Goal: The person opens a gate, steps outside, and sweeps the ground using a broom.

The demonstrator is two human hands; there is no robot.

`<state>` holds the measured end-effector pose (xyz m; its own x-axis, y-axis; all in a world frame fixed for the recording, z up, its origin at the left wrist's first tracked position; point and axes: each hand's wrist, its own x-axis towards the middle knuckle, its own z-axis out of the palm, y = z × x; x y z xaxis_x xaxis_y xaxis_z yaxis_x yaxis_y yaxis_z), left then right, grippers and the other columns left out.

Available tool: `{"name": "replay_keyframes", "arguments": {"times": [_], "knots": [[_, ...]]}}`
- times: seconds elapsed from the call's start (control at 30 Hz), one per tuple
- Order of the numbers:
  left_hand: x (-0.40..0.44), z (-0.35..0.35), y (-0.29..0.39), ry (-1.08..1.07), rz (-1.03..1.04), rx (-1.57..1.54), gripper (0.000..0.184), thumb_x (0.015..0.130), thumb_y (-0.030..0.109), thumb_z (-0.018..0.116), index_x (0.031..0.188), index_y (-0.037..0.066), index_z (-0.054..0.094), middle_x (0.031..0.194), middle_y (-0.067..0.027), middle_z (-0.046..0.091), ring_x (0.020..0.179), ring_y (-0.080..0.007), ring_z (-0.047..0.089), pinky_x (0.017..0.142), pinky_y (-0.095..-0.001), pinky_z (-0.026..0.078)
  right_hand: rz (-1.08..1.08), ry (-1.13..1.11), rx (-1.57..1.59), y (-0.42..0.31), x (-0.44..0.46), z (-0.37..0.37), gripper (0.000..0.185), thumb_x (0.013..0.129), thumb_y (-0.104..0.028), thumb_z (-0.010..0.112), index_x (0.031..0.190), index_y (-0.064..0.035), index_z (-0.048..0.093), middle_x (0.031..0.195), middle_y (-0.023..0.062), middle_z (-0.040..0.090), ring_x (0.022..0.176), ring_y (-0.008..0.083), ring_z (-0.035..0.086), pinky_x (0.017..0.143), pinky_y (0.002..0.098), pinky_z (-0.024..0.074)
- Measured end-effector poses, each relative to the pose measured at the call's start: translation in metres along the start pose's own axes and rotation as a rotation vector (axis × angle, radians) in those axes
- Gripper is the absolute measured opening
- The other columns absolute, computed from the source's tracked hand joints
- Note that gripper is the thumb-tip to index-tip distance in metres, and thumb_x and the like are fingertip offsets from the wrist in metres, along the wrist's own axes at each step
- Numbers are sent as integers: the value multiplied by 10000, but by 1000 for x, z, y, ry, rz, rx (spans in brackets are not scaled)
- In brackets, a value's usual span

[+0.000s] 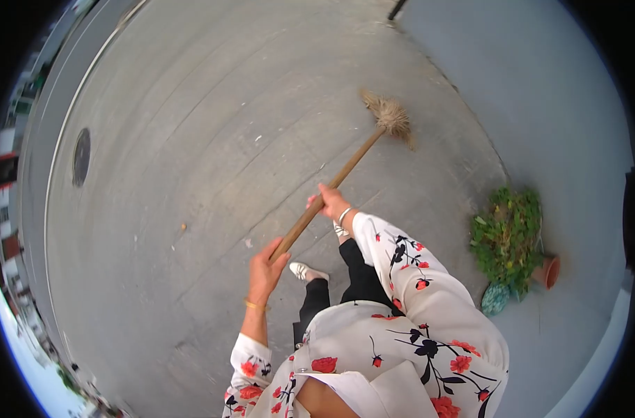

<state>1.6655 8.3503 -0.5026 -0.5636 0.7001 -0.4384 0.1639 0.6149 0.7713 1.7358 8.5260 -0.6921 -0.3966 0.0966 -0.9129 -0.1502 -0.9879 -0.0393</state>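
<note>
A mop (pixel 351 164) with a long wooden handle and a tan, stringy head (pixel 389 117) slants across the middle of the view, its head down on the grey pavement. My left hand (pixel 266 270), with a yellow bangle at the wrist, is closed around the handle near its top end. Further down the handle, my right hand (pixel 331 201) grips it too; a silver-coloured bangle circles that wrist. My white floral sleeves lead to both hands.
A leafy potted plant (pixel 507 237) stands at the right by the grey wall (pixel 540 104), with a terracotta pot (pixel 549 271) tipped beside it. A round manhole cover (pixel 82 157) lies at the left. Small scraps dot the pavement (pixel 185 153). My white shoe (pixel 307 272) is below the handle.
</note>
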Motion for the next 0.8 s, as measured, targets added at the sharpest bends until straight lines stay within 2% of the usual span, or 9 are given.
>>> {"name": "replay_keyframes", "arguments": {"times": [0.07, 0.13, 0.23, 0.3, 0.43, 0.5, 0.63, 0.7, 0.8], "knots": [[-41, -5, 7, 71, -128, 16, 327, 657, 52, 589, 966, -21, 510, 857, -99, 570, 757, -117, 520, 668, -228, 405, 121, -24, -131, 38, -14, -3, 192, 785, -210, 421, 897, -56, 395, 676, 124, 493, 669, 267, 524, 611, 451, 438], [-84, -15, 34, 158, -272, 37, 319, 660, 39, 584, 965, -21, 513, 852, -78, 566, 743, -99, 502, 665, -212, 401, 271, -127, -248, 77, -30, -1, 258, 791, -209, 414, 951, -11, 376, 750, 167, 514, 683, 295, 522, 637, 481, 435], [-131, -26, 67, 332, -404, 150, 321, 649, 37, 592, 955, -21, 519, 809, -51, 570, 705, -88, 493, 624, -207, 402, 439, -233, -251, 122, -75, 21, 178, 766, -178, 403, 898, -58, 394, 756, 122, 489, 730, 292, 527, 635, 490, 405], [-143, -23, 104, 417, -495, 298, 342, 627, 42, 610, 951, -21, 520, 730, -90, 575, 634, -92, 498, 560, -219, 400, 603, -331, -178, 150, -81, 27, 177, 765, -158, 424, 895, -50, 372, 756, 122, 466, 707, 282, 520, 614, 482, 424], [-160, -48, 190, 476, -490, 566, 362, 602, 42, 620, 944, -22, 520, 624, -136, 535, 528, -128, 490, 497, -232, 384, 768, -371, -112, 172, -138, 88, 175, 761, -111, 449, 867, -17, 348, 714, 112, 437, 651, 257, 505, 605, 456, 456], [-179, -60, 214, 413, -440, 702, 364, 584, 55, 628, 922, -26, 522, 581, -169, 486, 469, -201, 479, 473, -244, 380, 843, -349, -149, 176, -176, 106, 173, 757, -94, 457, 856, -7, 345, 709, 109, 430, 639, 251, 499, 610, 450, 463], [-199, -106, 251, 497, -418, 629, 361, 572, 83, 636, 897, -26, 524, 580, -175, 488, 469, -254, 472, 470, -252, 385, 871, -470, -105, 153, -223, 135, 164, 753, -95, 484, 829, -5, 370, 739, 113, 454, 741, 263, 499, 735, 435, 430], [-220, -156, 264, 463, -401, 419, 367, 570, 107, 639, 904, -1, 533, 615, -176, 507, 499, -270, 486, 484, -260, 391, 879, -521, -133, 139, -255, 160, 201, 750, -114, 500, 861, 2, 378, 784, 133, 471, 819, 286, 491, 794, 417, 399], [-222, -179, 237, 445, -305, 276, 353, 579, 119, 634, 909, 32, 544, 655, -158, 535, 528, -270, 509, 496, -267, 402, 821, -470, -274, 104, -252, 158, 216, 747, -116, 513, 883, 16, 409, 913, 152, 484, 870, 296, 473, 814, 416, 373]]}}
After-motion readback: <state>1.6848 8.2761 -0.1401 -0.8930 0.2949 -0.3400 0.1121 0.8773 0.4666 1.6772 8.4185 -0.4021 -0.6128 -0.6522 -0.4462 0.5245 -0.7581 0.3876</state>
